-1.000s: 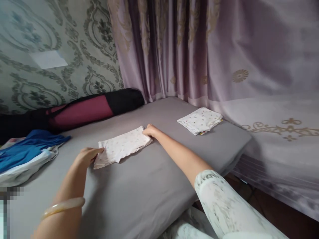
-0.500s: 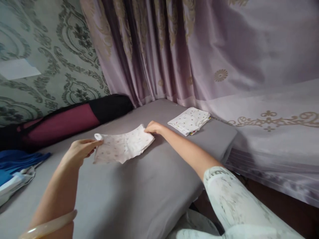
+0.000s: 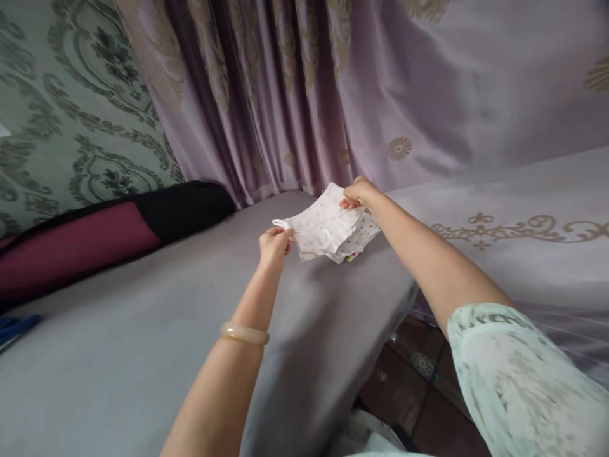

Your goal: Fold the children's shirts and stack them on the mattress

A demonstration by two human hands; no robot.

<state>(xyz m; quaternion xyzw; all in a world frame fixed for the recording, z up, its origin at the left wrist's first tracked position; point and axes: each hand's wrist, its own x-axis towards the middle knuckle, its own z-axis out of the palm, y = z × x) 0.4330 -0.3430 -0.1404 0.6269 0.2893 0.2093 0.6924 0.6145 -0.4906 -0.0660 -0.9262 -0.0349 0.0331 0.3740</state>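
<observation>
A folded white cloth garment (image 3: 321, 221) with small faint prints is stretched between my two hands. My left hand (image 3: 276, 244) pinches its left end by a rolled edge, and a pale bangle sits on that wrist. At the upper right corner, my right hand (image 3: 359, 193) grips it with bent fingers. Beneath and behind the garment lies a stack of folded printed cloths (image 3: 365, 236), partly covered by it; a bit of yellow and red shows at its lower edge. Whether the garment touches the stack I cannot tell.
The grey-covered bed (image 3: 166, 330) spreads out below my hands. A long black and maroon bag or bolster (image 3: 118, 235) lies along the patterned wall. Blue fabric (image 3: 18, 330) shows at the left edge. Purple curtains (image 3: 266, 95) hang behind, and a tiled floor (image 3: 409, 374) shows at lower right.
Both hands have carried the garment right and away from me, from the middle of the bed to over the folded stack. The camera has turned somewhat to the right.
</observation>
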